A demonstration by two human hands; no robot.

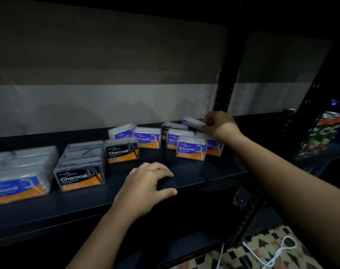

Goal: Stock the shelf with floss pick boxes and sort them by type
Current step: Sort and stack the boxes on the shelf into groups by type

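A pale wall (107,101), darker above, fills the upper frame. At the right edge stands a green and orange can (324,131). A white cord (278,253) lies on the patterned floor (262,249), lower right.

Clear plastic box, blue-orange label (17,188), far left on shelf: "Round".
Clear box, black-orange label (80,178), front: "Charcoal".
Second black-orange-labelled box (122,152) behind it: "Charcoal".
Clear box, purple-orange label (190,149), right group: "Smooth".
Purple-labelled box (147,139): "mooth", first letter hidden.
Purple-labelled box (172,140): "Smo", rest hidden.
Smaller print on all labels illegible.
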